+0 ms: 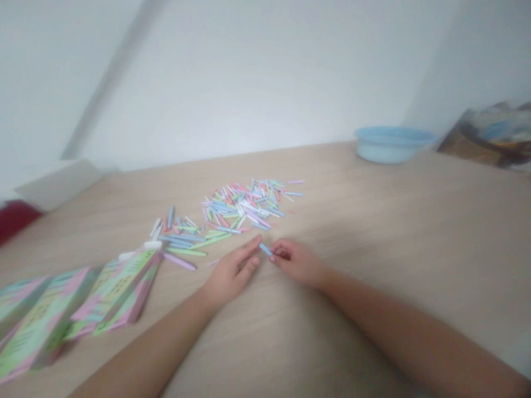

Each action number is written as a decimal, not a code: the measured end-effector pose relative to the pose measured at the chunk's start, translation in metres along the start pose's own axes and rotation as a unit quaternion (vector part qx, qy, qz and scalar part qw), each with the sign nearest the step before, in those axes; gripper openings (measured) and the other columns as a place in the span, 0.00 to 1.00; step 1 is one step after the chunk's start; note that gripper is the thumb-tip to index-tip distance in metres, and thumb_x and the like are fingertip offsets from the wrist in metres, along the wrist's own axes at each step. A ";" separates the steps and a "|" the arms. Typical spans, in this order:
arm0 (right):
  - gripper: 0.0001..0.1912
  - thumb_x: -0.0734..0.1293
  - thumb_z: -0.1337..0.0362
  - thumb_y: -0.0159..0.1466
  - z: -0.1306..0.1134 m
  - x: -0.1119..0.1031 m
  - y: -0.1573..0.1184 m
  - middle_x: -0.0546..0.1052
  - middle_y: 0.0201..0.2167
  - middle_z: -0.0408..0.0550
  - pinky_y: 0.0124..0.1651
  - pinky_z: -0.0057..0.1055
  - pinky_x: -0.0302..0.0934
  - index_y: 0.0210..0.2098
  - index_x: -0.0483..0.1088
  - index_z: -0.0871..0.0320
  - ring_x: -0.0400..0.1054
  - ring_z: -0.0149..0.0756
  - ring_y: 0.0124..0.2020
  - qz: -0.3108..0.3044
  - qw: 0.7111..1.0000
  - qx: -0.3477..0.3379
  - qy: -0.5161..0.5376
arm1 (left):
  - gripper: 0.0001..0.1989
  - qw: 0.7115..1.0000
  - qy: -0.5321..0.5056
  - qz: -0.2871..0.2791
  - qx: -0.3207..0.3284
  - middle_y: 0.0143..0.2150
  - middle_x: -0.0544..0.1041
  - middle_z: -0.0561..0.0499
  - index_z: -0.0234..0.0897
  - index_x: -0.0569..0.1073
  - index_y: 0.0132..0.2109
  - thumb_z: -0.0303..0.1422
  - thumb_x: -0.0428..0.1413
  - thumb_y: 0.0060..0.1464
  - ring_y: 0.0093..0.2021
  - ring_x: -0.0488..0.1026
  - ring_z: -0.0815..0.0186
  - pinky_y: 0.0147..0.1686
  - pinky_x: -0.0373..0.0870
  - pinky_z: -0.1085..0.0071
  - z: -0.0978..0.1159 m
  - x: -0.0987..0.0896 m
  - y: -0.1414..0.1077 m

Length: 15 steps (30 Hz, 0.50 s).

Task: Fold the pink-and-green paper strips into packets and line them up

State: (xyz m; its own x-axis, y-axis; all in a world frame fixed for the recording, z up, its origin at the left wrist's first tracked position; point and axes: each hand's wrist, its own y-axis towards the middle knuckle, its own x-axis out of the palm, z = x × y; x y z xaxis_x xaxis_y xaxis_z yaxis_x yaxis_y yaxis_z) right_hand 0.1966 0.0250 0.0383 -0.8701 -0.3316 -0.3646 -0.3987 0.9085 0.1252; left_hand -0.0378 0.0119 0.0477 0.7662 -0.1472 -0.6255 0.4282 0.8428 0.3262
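Just in front of the loose pile, my right hand (296, 262) pinches a small, narrow light-blue stick (266, 249) between thumb and fingertips. My left hand (234, 272) is on the other side of it, fingers stretched out and thumb apart. Its fingertips come close to the stick's far end; blur hides whether they touch. Beyond both hands lies a pile of thin pastel sticks (244, 204) in pink, blue, green, purple and white. A smaller cluster of sticks (180, 240) spreads to the left of it. What exactly the sticks are is too blurred to make out.
Several pink-and-green printed boxes (112, 287) lie at the left on the wooden table (373, 232). A light-blue basin (392, 145) stands at the back right. Farther right is a dark patterned object (477, 141). A white wall (265, 83) rises behind the table.
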 end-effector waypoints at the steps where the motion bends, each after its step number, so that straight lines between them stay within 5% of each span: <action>1: 0.04 0.68 0.62 0.66 0.001 0.000 0.000 0.74 0.28 0.40 0.34 0.29 0.60 0.38 0.72 0.56 0.69 0.32 0.30 0.000 1.000 0.000 0.009 | 0.28 1.000 0.006 -0.011 0.008 0.71 0.65 0.44 0.41 0.64 0.71 0.45 0.51 0.68 0.66 0.70 0.56 0.67 0.64 0.55 0.000 0.000 0.000; 4: 0.05 0.68 0.62 0.66 0.004 -0.001 0.000 0.75 0.29 0.41 0.35 0.29 0.61 0.39 0.71 0.56 0.69 0.33 0.31 0.002 1.000 -0.003 0.021 | 0.29 1.000 0.018 -0.014 0.015 0.73 0.63 0.44 0.42 0.62 0.72 0.44 0.51 0.68 0.66 0.69 0.55 0.68 0.63 0.54 -0.002 0.001 0.000; 9: 0.06 0.69 0.60 0.67 0.007 -0.001 0.000 0.76 0.30 0.41 0.35 0.29 0.61 0.39 0.72 0.56 0.70 0.33 0.31 -0.009 1.000 -0.009 0.015 | 0.27 0.999 -0.030 0.011 -0.028 0.64 0.75 0.43 0.41 0.67 0.68 0.44 0.53 0.67 0.60 0.76 0.57 0.61 0.72 0.56 -0.005 0.006 0.000; 15: 0.06 0.69 0.61 0.67 -0.003 0.000 -0.003 0.79 0.34 0.43 0.39 0.30 0.65 0.42 0.75 0.55 0.74 0.35 0.36 -0.041 0.999 -0.012 0.008 | 0.17 0.991 -0.064 0.095 -0.062 0.47 0.84 0.45 0.38 0.79 0.52 0.44 0.59 0.63 0.45 0.82 0.60 0.48 0.79 0.63 0.000 0.009 0.001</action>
State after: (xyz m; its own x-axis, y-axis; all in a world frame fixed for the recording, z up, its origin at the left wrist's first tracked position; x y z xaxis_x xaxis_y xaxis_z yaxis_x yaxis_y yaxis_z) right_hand 0.1967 0.0215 0.0406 -0.8385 -0.4085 -0.3606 -0.4753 0.8719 0.1175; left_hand -0.0309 0.0114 0.0421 0.8855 -0.0368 -0.4632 0.2139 0.9173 0.3360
